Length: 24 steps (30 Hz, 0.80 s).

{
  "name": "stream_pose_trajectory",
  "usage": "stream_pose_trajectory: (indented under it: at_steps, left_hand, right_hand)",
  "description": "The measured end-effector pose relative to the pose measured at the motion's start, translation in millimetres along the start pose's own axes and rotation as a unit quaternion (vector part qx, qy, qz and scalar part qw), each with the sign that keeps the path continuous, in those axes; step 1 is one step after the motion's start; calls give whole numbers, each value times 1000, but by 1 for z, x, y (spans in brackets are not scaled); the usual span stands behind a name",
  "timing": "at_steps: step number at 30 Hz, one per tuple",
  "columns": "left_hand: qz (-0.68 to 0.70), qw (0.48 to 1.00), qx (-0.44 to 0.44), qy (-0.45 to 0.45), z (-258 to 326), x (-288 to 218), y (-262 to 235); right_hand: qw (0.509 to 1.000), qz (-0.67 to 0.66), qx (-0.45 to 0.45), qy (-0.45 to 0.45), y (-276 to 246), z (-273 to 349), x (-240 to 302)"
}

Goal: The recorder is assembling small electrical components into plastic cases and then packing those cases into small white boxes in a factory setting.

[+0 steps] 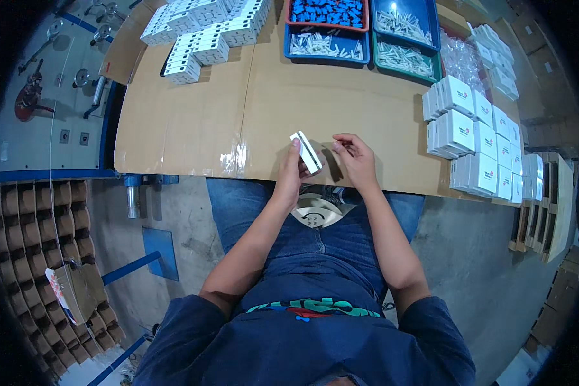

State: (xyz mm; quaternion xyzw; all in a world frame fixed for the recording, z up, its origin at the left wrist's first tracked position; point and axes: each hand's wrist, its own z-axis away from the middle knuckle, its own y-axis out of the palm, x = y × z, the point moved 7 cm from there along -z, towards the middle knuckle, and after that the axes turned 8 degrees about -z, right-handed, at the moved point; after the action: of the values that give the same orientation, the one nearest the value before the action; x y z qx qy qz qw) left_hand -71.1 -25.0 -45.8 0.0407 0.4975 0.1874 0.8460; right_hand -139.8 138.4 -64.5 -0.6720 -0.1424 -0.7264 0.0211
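Observation:
My left hand [291, 172] grips a small white flat box [307, 151], held tilted just above the near edge of the cardboard-covered table [199, 128]. My right hand [354, 157] hovers right beside the box with its fingers curled near the box's end; whether it pinches something small I cannot tell. Both forearms come up from the lower edge over my lap.
Stacks of closed white boxes [476, 138] stand at the right of the table. More white boxes [202, 32] lie at the far left. Blue and green trays [367, 29] with blue and white small parts sit at the far edge. A pale round object [315, 215] rests on my lap.

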Motion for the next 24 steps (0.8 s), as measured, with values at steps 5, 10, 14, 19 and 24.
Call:
stream_pose_trajectory:
  at_steps: [5, 10, 14, 19, 24]
  left_hand:
    - [44, 998, 38, -16, 2, -4, 0]
    - [58, 998, 31, 2, -4, 4, -1]
    - [11, 999, 37, -9, -1, 6, 0]
    - [58, 992, 96, -50, 9, 3, 17]
    - [106, 988, 106, -47, 15, 8, 31]
  right_hand:
    - [998, -5, 67, 20, 17, 8, 14]
    - [970, 135, 131, -151, 50, 20, 60]
    - [967, 140, 160, -143, 60, 22, 60]
    - [974, 113, 156, -117, 60, 24, 56]
    - [942, 207, 179, -192, 59, 28, 60]
